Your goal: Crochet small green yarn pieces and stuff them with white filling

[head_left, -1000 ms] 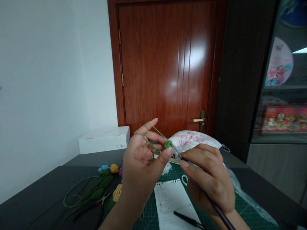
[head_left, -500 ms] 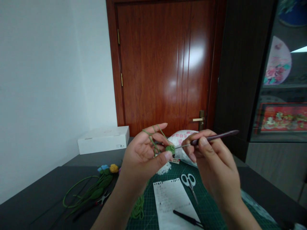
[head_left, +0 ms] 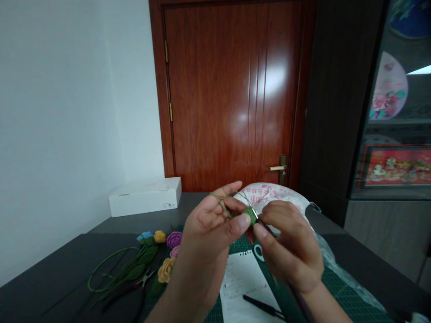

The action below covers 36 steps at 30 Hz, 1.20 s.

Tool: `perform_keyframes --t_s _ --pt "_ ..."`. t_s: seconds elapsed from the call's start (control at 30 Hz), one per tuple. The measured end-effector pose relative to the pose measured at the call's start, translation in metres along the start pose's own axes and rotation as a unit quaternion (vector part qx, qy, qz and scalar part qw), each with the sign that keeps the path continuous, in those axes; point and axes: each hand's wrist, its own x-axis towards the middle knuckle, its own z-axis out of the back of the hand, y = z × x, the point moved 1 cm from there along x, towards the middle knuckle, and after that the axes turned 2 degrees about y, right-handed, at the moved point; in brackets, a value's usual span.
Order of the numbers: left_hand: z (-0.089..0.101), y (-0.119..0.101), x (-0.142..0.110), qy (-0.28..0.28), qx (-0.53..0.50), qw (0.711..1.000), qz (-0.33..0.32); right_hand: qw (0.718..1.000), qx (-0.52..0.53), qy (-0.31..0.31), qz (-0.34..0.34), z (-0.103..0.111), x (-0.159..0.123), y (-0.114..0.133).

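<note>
Between the thumb and fingers of my left hand (head_left: 215, 224) is a small green crochet piece (head_left: 249, 216). Green yarn (head_left: 220, 197) winds round the raised index finger of that hand and runs to the piece. My right hand (head_left: 291, 244) grips a crochet hook (head_left: 255, 212), its metal shaft upright against the piece's right side. Most of the hook's dark handle is hidden behind the right hand. The two hands are close together, above a sheet of handwritten paper (head_left: 240, 278).
A black pen-like tool (head_left: 264, 307) lies on the paper, over a green cutting mat (head_left: 346, 291). Scissors (head_left: 258, 252) are partly hidden by my right hand. Crocheted flowers (head_left: 166, 269) and pliers (head_left: 144, 279) lie left. Behind are a white plastic bag (head_left: 269, 193) and a white box (head_left: 144, 197).
My right hand has moved left and lower, turning the hook from nearly level to upright. My left hand has shifted slightly right with the crochet piece, uncovering more flowers.
</note>
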Motion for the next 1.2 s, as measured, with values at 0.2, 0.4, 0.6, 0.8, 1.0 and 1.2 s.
perform_keyframes --t_s 0.2,0.4,0.6,0.8,1.0,1.2 --pt "0.001 -0.002 0.005 0.057 -0.065 0.995 0.045 0.954 0.203 -0.192 -0.108 -0.013 -0.005 0.000" --pt "0.008 -0.003 0.007 0.080 -0.058 0.994 0.049 0.897 0.366 -0.142 -0.202 -0.014 0.004 0.000" --pt "0.010 0.001 0.010 0.101 -0.021 0.995 0.000 0.857 0.435 -0.042 -0.274 -0.012 0.010 -0.006" --pt "0.007 0.007 0.008 0.062 0.045 0.996 -0.040 0.921 0.305 -0.076 -0.232 -0.015 0.008 -0.002" --pt "0.004 0.006 0.008 0.041 0.094 0.993 -0.053 0.904 0.328 -0.096 -0.258 -0.015 0.004 -0.004" --pt "0.008 0.000 0.008 0.065 0.099 0.993 -0.029 0.888 0.356 -0.097 -0.273 -0.014 0.002 -0.010"
